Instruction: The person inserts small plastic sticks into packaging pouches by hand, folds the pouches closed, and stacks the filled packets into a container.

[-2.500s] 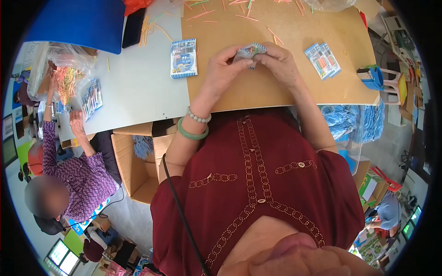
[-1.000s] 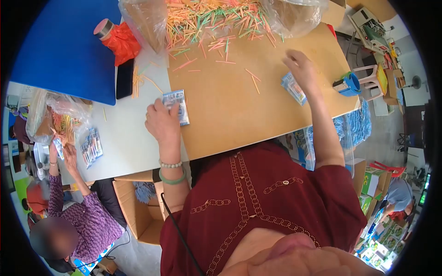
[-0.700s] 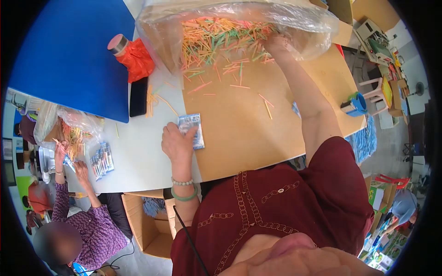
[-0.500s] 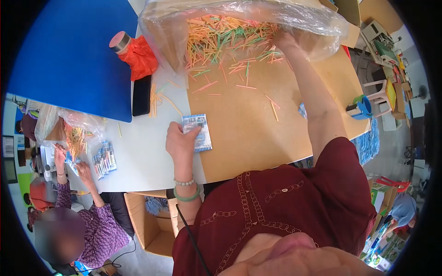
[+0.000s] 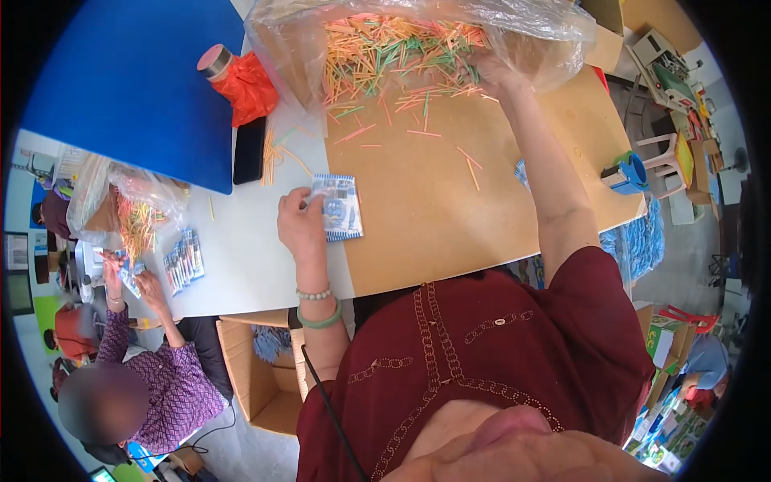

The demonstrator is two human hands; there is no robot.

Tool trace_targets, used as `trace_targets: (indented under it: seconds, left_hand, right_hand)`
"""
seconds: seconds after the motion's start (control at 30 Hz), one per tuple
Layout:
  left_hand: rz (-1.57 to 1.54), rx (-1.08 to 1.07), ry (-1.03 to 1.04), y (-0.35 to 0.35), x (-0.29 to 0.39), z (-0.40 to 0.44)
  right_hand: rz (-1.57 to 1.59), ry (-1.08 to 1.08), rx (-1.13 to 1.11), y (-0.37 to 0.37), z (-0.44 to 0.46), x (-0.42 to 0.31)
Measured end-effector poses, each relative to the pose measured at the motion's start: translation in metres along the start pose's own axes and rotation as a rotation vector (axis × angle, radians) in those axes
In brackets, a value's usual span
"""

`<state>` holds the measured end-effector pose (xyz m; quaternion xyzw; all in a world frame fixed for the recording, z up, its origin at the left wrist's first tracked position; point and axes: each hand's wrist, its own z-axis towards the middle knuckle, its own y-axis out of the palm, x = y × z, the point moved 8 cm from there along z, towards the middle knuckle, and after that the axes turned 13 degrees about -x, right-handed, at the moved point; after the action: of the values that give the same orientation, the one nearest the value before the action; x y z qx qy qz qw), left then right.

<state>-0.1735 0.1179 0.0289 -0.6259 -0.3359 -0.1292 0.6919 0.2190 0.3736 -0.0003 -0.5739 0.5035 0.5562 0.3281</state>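
The fingers and thumb of my left hand (image 5: 301,225) pinch the left edge of a blue and white packet (image 5: 344,210), which lies across the seam of the white and brown table surfaces. At the far side, my right hand (image 5: 494,74) reaches among thin coloured sticks (image 5: 393,50) at the mouth of a large clear plastic bag (image 5: 542,32). Its fingertips blend into the sticks, some green ones beside them, so its grip is unclear. Loose sticks (image 5: 471,167) are scattered on the brown board (image 5: 418,233). Another packet (image 5: 520,172) shows partly behind my right forearm.
A dark phone (image 5: 249,151) and a bottle in a red bag (image 5: 247,90) stand near the blue panel (image 5: 128,88). A blue container (image 5: 626,173) is at the right edge. On the left, a co-worker's hands (image 5: 148,289) handle a packet beside several others (image 5: 185,261).
Both hands have parted from the small packet held earlier. My left hand has moved to the packet on the left; my right hand has reached forward into the sticks and lately shifted slightly.
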Motion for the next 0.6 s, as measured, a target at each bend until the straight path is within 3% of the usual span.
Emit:
trace_targets:
  seconds: [0.03, 0.07, 0.1, 0.17, 0.23, 0.4, 0.47, 0.53, 0.6]
  left_hand:
    - [0.025, 0.005, -0.032, 0.0, 0.001, 0.0]
    - [0.05, 0.007, -0.064, 0.0, 0.0, -0.001]
    - [0.055, 0.004, -0.067, 0.002, -0.002, -0.002]
    - [0.294, 0.173, 0.113, -0.003, 0.013, -0.009]
    - [0.311, 0.145, 0.161, -0.004, 0.027, -0.015]
    - [0.265, 0.057, 0.219, 0.0, 0.035, -0.026]
    - [0.364, 0.047, 0.138, -0.005, 0.03, -0.028]
    - [0.367, -0.011, 0.049, -0.005, 0.019, -0.022]
    - [0.375, -0.077, -0.05, 0.0, 0.007, -0.02]
  right_hand:
    - [0.046, 0.054, -0.171, 0.014, 0.0, 0.008]
    - [0.051, 0.058, -0.175, 0.018, -0.002, 0.015]
    - [-0.056, 0.036, -0.072, 0.017, -0.005, 0.019]
    - [-0.16, 0.016, 0.034, 0.019, -0.012, 0.022]
    - [-1.155, -0.291, 0.243, 0.029, -0.02, -0.011]
    - [-1.389, -0.062, 0.31, -0.001, 0.02, -0.009]
    - [-1.47, 0.031, 0.301, -0.003, 0.021, -0.014]
    - [-1.474, 0.168, 0.036, 0.012, 0.011, -0.01]
    - [-1.53, 0.098, -0.011, -0.007, 0.029, -0.001]
